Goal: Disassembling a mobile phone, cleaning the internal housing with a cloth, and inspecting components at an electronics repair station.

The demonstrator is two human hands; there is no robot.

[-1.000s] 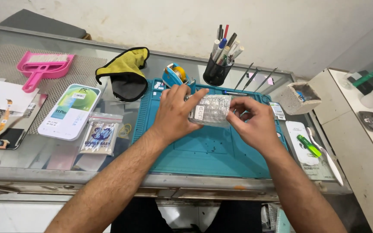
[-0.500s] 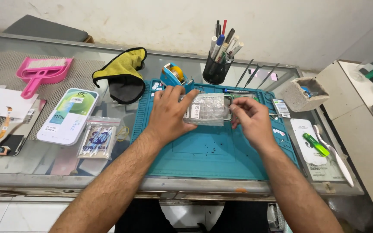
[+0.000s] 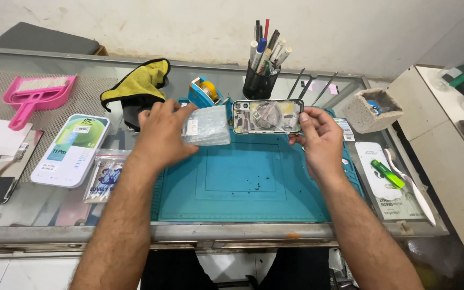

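- The left hand [image 3: 162, 134] grips a clear plastic bag [image 3: 206, 126] at centre frame, thumb and fingers pinching its left side.
- The right hand [image 3: 322, 140] holds a phone frame [image 3: 267, 116] by its right end, just above centre; the frame lies level, its inner parts facing up.
- Bag and frame sit side by side, edges close together, both raised over the teal mat [image 3: 248, 180].
- The mat lies on the glass surface [image 3: 44, 209], dark specks scattered over its middle.
- Upper centre: a black pen cup [image 3: 259, 83] and a tape dispenser [image 3: 204, 92].
- Upper left: a yellow cloth [image 3: 138, 86] and a pink dustpan [image 3: 36, 95].
- Left: a white box [image 3: 71, 150].
- Right: a green marker [image 3: 385, 173].
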